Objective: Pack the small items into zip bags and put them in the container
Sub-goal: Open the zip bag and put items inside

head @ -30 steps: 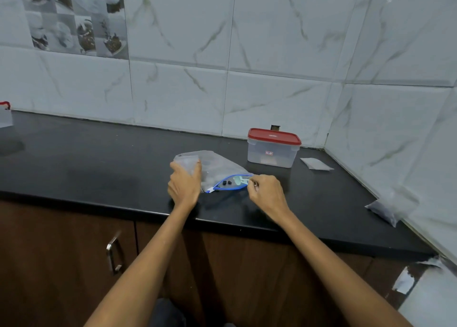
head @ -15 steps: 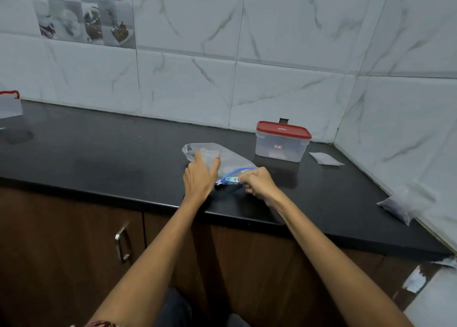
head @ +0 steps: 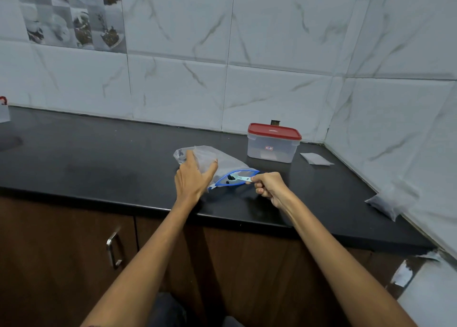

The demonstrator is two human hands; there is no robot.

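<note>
Now drawn back from the bag (head: 212, 162) mouth, compared with half a second ago: right hand (head: 268, 187) curled tight, pinching the end of a small pale blue item (head: 243, 178) whose far end pokes through the blue zip rim (head: 236, 178). Half a second back, pressed right up against that rim; a second back, about where it is now. Looks like a feeding-in stroke, item only partly inside so far. Left hand (head: 194, 177) flat on the bag as before, fingers straight and spread, pinning the clear plastic to the dark surface (head: 99, 158). Bag lying on its side, mouth gaping toward the right hand, at least one small dark piece (head: 230, 177) visible inside just behind the rim.

Meaning for the task: filling under way, zip unsealed. Container (head: 273, 143) standing just beyond the bag near the wall, red lid (head: 274, 130) on, so lid removal and placing both to come. Two more bags on the same surface: a flat one (head: 316, 159) right of the container, another (head: 385, 203) against the right wall, contents too blurred to tell.
</note>
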